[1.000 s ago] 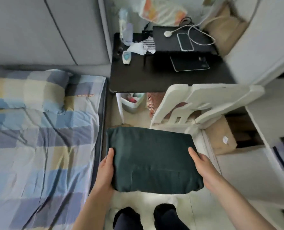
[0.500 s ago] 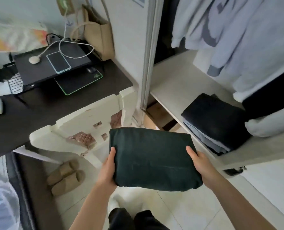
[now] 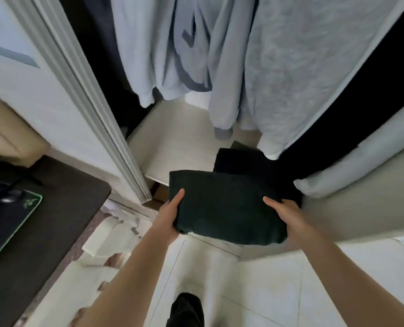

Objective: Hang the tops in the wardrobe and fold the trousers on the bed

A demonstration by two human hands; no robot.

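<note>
At the wardrobe shelf [image 3: 172, 142], folded dark green trousers [image 3: 224, 206] were held level
The left hand [image 3: 170, 208] and right hand [image 3: 283, 213] gripped opposite edges

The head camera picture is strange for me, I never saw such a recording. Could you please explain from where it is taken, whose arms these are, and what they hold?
There is no machine here. A person wears a wide-angle camera on the head, and it looks forward and down, so the two bare arms rising from the bottom edge are that person's own. The left hand and the right hand grip the two sides of folded dark green trousers, thumbs on top. The person stands at an open wardrobe. Pale tops hang inside above a light shelf, where a folded dark pile lies just behind the trousers. At the left is a dark desk with a mouse pad.
</note>
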